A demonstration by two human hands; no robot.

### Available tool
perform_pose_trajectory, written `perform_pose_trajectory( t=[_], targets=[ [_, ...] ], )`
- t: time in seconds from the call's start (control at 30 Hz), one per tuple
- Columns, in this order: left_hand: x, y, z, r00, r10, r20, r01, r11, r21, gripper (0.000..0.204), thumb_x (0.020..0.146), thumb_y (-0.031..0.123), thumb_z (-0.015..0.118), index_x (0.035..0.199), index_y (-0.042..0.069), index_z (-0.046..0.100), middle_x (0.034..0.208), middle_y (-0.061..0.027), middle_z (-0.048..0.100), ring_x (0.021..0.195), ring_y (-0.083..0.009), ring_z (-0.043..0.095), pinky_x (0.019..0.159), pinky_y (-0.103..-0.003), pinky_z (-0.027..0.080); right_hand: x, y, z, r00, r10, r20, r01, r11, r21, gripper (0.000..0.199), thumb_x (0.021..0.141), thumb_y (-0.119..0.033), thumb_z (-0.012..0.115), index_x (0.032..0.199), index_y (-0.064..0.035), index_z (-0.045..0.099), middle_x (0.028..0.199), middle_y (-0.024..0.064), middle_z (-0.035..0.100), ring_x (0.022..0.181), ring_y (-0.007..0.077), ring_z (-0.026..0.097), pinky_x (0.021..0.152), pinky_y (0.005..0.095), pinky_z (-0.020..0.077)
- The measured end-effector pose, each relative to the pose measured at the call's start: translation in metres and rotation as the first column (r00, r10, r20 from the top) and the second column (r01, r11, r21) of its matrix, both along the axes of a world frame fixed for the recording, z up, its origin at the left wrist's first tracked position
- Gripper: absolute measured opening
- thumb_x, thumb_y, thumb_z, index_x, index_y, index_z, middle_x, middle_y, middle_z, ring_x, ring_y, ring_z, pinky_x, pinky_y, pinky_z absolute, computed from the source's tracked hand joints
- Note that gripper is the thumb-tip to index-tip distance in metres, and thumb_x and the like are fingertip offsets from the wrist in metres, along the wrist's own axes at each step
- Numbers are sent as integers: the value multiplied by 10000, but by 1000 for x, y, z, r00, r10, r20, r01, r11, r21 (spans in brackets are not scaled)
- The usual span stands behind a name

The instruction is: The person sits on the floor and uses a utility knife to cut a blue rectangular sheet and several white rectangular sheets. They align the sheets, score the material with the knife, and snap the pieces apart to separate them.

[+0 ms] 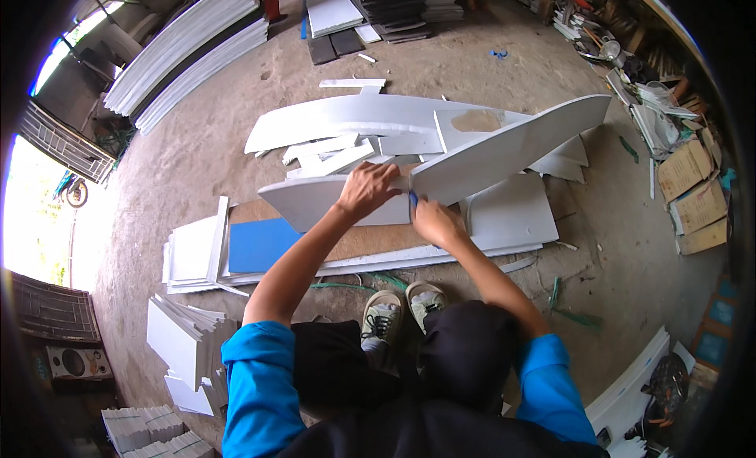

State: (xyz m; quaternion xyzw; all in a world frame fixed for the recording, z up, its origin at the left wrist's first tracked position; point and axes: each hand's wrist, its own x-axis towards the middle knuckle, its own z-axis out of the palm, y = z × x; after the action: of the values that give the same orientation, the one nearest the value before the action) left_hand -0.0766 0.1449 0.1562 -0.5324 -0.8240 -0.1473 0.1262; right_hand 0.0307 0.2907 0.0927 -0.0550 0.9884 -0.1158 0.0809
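The left hand point(367, 189) lies flat with its fingers spread open, pressing down on the near end of a long white panel point(504, 155) whose long axis runs from those fingers up and away to the right; left of the hand lie a blue sheet point(260, 244) and a stack of white offcuts point(189, 253) on the floor point(189, 143). Just right of it, the right hand point(433, 220) has its fingers closed around a small blue-handled tool point(413, 201), probably a knife, whose tip meets the panel's lower edge. Both hands sit at the panel's near end, the right nearer the raised part.
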Motion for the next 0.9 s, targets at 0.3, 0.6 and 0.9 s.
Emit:
perform_pose_trajectory(
  t=[0.3,0.6,0.9],
  targets=[
    [-9,-1,-2,998,62,6,-63,998,24,413,675,260,699,974,70,486,862,-75,606,790,-251,594,721,-368,462,14,-15,-53,954,-293,68,299,948,-112,232,792,-161,465,894,36,531,748,199,630,713,336,639,613,425,517],
    [-17,12,-21,991,94,-92,-97,995,-29,481,650,250,719,1007,70,452,863,-70,591,798,-239,591,732,-353,439,19,-13,-80,946,-322,31,323,935,-147,241,842,-222,478,858,19,476,677,201,616,655,352,630,566,432,512],
    [-16,10,-16,994,91,-54,-96,990,-100,481,666,260,708,1024,69,449,915,-77,585,833,-238,584,731,-361,451,31,-23,-97,938,-347,14,343,920,-191,262,856,-242,482,902,14,450,641,205,605,617,357,625,526,434,510]
  ],
)
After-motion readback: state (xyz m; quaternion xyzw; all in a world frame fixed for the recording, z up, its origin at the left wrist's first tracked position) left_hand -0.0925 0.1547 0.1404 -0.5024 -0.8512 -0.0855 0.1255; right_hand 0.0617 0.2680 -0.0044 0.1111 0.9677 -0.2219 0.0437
